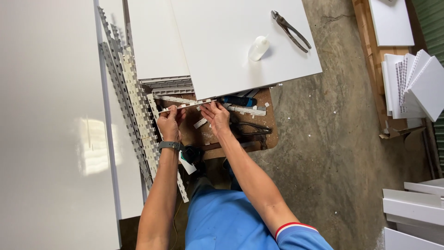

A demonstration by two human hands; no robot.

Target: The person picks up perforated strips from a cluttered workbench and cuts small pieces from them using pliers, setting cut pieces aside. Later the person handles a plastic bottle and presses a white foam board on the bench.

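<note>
Both hands pinch 1 thin white strip [187,106] held level at the near edge of the white panel [240,41]: the left hand [170,122] grips its left end, the right hand [215,115] its right part. Pliers [290,30] and a glue bottle [258,48] lie on the panel; notched strips [134,102] lie left of the hands.

Bright, even daylight; glare patch on the left white panel [92,143], sharp focus.
</note>
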